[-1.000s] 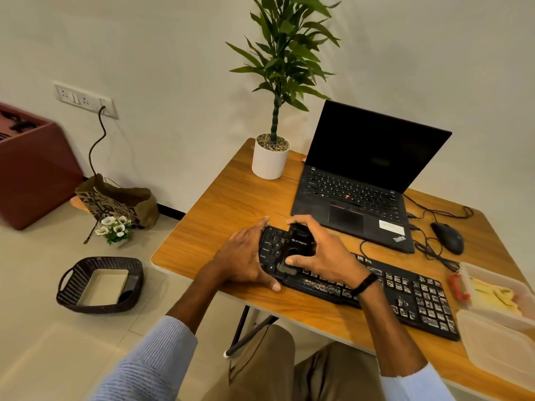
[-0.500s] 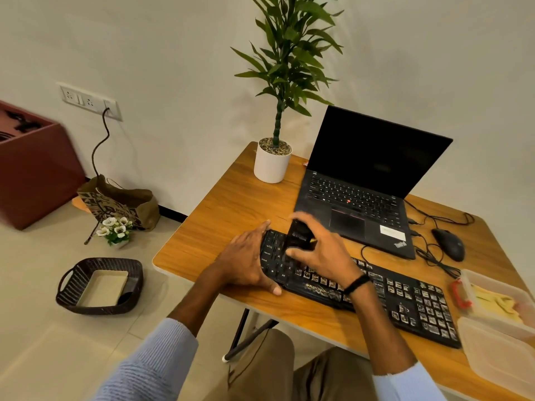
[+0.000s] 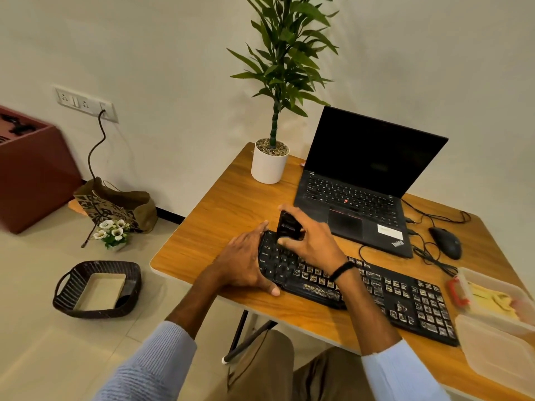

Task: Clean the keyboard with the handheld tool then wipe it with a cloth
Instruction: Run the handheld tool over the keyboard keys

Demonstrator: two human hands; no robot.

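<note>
A black keyboard with dusty keys lies across the wooden desk, slanting from upper left to lower right. My left hand rests flat over its left end, thumb on the front edge. My right hand grips a small black handheld cleaning tool, tilted upright over the keyboard's upper left keys. A yellow cloth sits in a clear plastic container at the desk's right edge.
An open black laptop stands behind the keyboard, a potted plant to its left, a black mouse and cables to its right. A container lid lies at the front right. On the floor sit a dark basket, a paper bag and flowers.
My right hand has moved the tool from the front keys up toward the keyboard's far edge and tipped it upright. My left hand stayed on the keyboard's left end.
</note>
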